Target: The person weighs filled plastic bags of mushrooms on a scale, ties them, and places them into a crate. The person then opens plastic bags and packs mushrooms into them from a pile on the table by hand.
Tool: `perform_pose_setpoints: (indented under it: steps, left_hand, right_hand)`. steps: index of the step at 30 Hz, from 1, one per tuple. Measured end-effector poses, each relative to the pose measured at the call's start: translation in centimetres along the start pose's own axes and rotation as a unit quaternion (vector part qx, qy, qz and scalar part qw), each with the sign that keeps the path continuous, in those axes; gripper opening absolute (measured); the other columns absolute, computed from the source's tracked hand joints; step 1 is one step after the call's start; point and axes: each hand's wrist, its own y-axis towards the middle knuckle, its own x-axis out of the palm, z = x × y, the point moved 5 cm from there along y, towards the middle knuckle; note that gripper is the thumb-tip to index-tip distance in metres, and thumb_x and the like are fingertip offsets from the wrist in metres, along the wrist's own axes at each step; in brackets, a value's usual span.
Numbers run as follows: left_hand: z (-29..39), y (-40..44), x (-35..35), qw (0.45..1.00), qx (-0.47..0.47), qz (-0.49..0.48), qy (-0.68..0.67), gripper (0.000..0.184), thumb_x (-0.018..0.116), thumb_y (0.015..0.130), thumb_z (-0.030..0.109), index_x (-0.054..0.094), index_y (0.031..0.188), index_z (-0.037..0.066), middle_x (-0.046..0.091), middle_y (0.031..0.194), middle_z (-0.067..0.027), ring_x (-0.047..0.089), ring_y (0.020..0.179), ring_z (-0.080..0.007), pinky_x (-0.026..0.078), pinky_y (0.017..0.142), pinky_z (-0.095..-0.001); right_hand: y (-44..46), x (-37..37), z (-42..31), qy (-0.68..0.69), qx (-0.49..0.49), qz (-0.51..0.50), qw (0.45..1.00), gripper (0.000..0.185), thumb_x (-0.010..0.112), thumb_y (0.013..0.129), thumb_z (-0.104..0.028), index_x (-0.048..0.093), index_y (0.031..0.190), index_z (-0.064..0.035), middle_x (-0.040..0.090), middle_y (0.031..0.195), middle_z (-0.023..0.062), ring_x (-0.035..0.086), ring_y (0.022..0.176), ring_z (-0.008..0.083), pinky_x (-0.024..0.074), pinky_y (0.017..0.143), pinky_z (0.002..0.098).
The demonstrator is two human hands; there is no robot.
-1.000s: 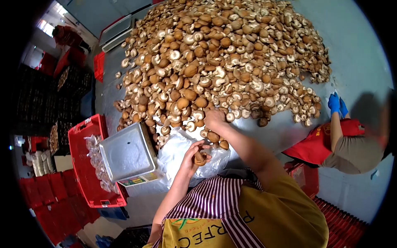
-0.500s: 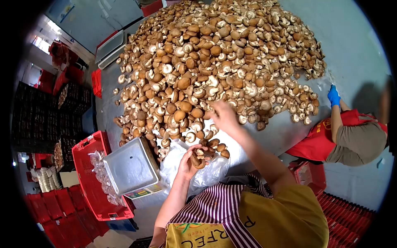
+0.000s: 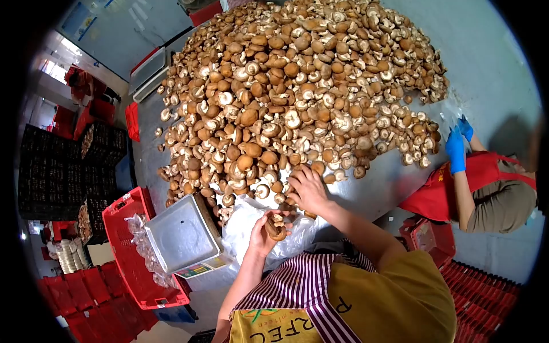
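Legibly, “RFEC” marks the yellow garment; left fingers hold a mushroom.

food packing workroom, heaped mushrooms, weighing scale, stacked crates

Matt mushrooms, glossy plastic bag

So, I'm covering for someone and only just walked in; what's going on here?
A person's left grip holds at least one mushroom by some crumpled clear plastic. The right grip is palm-down at the near edge of a large mushroom pile; whether it holds anything is hidden. A scale stands to the left, beside a red crate. Off to the right is a co-worker wearing blue gloves.
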Motion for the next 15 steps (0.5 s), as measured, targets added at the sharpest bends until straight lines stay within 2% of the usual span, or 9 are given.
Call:
perform_pose_setpoints:
  steps: [3, 4, 6, 7, 9, 10, 12, 13, 15]
  left_hand:
    - [0.3, -0.5, 0.0, 1.000, 0.003, 0.021, 0.011, 0.044, 0.060, 0.088, 0.042, 0.060, 0.114, 0.007, 0.060, 0.123, -0.0195, 0.065, 0.100, -0.0370, 0.056, 0.081, -0.0502]
    - [0.2, -0.7, -0.4, 1.000, 0.004, 0.024, 0.010, 0.044, 0.060, 0.088, 0.042, 0.060, 0.114, 0.007, 0.060, 0.123, -0.0195, 0.065, 0.100, -0.0370, 0.056, 0.081, -0.0502]
    - [-0.1, -1.1, -1.1, 1.000, -0.006, -0.004, -0.009, 0.044, 0.059, 0.088, 0.043, 0.061, 0.113, 0.006, 0.061, 0.122, -0.0201, 0.065, 0.098, -0.0367, 0.056, 0.080, -0.0498]
    - [-0.2, -1.3, -1.2, 1.000, -0.005, -0.002, -0.010, 0.044, 0.059, 0.088, 0.043, 0.061, 0.113, 0.006, 0.061, 0.122, -0.0201, 0.065, 0.098, -0.0367, 0.056, 0.080, -0.0498]
    - [-0.2, -1.7, -1.1, 1.000, -0.004, 0.004, -0.006, 0.043, 0.057, 0.089, 0.042, 0.061, 0.112, 0.006, 0.061, 0.122, -0.0203, 0.065, 0.097, -0.0356, 0.056, 0.079, -0.0477]
    - [-0.3, -1.9, -1.2, 1.000, -0.003, 0.007, -0.006, 0.043, 0.057, 0.089, 0.042, 0.061, 0.112, 0.006, 0.061, 0.122, -0.0203, 0.065, 0.097, -0.0356, 0.056, 0.079, -0.0477]
    - [-0.7, -1.8, -1.1, 1.000, -0.006, 0.009, -0.009, 0.042, 0.056, 0.090, 0.041, 0.061, 0.113, 0.006, 0.061, 0.122, -0.0200, 0.065, 0.098, -0.0343, 0.056, 0.079, -0.0460]
    - [-0.9, -1.7, -1.0, 1.000, -0.010, 0.008, -0.011, 0.043, 0.056, 0.090, 0.041, 0.061, 0.114, 0.006, 0.061, 0.122, -0.0193, 0.065, 0.099, -0.0330, 0.056, 0.080, -0.0455]
    - [-1.1, -1.5, -0.6, 1.000, -0.009, 0.011, -0.010, 0.043, 0.056, 0.090, 0.041, 0.060, 0.114, 0.006, 0.061, 0.122, -0.0190, 0.065, 0.099, -0.0329, 0.056, 0.080, -0.0456]
  right_hand:
    - [-2.0, 0.3, -0.4, 0.069, -0.006, -0.021, 0.997, 0.041, 0.064, 0.087, -0.030, 0.061, 0.123, -0.0093, 0.045, 0.139, 0.0129, 0.029, 0.140, 0.0332, 0.0284, 0.110, 0.0504]
    - [-1.9, 0.5, 0.1, 0.061, -0.028, -0.029, 0.997, 0.041, 0.062, 0.087, -0.029, 0.060, 0.123, -0.0091, 0.049, 0.134, 0.0153, 0.035, 0.136, 0.0337, 0.0307, 0.109, 0.0507]
    - [-0.4, -1.1, 2.8, -0.011, -0.072, 0.064, 0.995, 0.034, 0.061, 0.087, -0.022, 0.061, 0.118, -0.0058, 0.057, 0.123, 0.0167, 0.049, 0.122, 0.0323, 0.0400, 0.102, 0.0476]
    - [1.4, -2.4, 6.8, 0.238, 0.079, 0.079, 0.965, 0.030, 0.059, 0.088, -0.018, 0.061, 0.114, -0.0042, 0.060, 0.116, 0.0165, 0.054, 0.114, 0.0308, 0.0437, 0.098, 0.0457]
    - [4.3, -10.7, 9.2, 0.083, 0.050, 0.208, 0.973, 0.023, 0.053, 0.092, -0.013, 0.060, 0.110, -0.0006, 0.065, 0.103, 0.0144, 0.062, 0.098, 0.0265, 0.0506, 0.087, 0.0412]
    - [5.0, -12.9, 11.4, 0.068, 0.087, 0.256, 0.960, 0.027, 0.055, 0.092, -0.016, 0.059, 0.115, -0.0023, 0.062, 0.110, 0.0163, 0.058, 0.106, 0.0288, 0.0474, 0.092, 0.0455]
    - [6.5, -13.9, 16.5, -0.055, 0.144, 0.288, 0.945, 0.037, 0.058, 0.092, -0.025, 0.058, 0.122, -0.0031, 0.058, 0.121, 0.0178, 0.051, 0.119, 0.0315, 0.0402, 0.102, 0.0488]
    - [6.6, -13.3, 17.7, -0.053, 0.143, 0.287, 0.946, 0.037, 0.058, 0.092, -0.025, 0.058, 0.122, -0.0031, 0.058, 0.121, 0.0178, 0.051, 0.119, 0.0315, 0.0402, 0.102, 0.0488]
    - [7.2, -12.4, 18.2, -0.145, 0.157, 0.244, 0.946, 0.047, 0.060, 0.091, -0.034, 0.057, 0.127, -0.0037, 0.052, 0.132, 0.0188, 0.041, 0.130, 0.0347, 0.0289, 0.111, 0.0494]
